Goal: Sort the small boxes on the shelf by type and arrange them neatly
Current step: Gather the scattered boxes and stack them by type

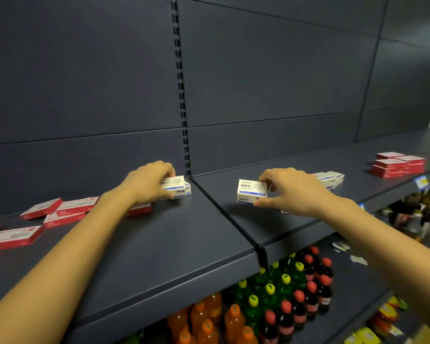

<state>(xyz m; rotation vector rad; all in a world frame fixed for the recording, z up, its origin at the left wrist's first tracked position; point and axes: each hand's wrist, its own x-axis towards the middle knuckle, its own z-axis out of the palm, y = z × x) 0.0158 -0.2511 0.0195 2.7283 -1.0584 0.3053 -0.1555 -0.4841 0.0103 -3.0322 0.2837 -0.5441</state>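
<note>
My left hand grips a small white and blue paperclip box at the back of the dark shelf, beside another white box. My right hand holds a second white and blue box just above the shelf, right of the seam. More white boxes lie behind that hand. Flat red and white boxes are scattered at the left. A neat stack of red boxes stands far right.
A slotted upright divides the dark back panels. Under the shelf stand orange, green and dark red-capped bottles. Yellow packets and dark bottles fill lower shelves at the right. A price tag hangs on the shelf edge.
</note>
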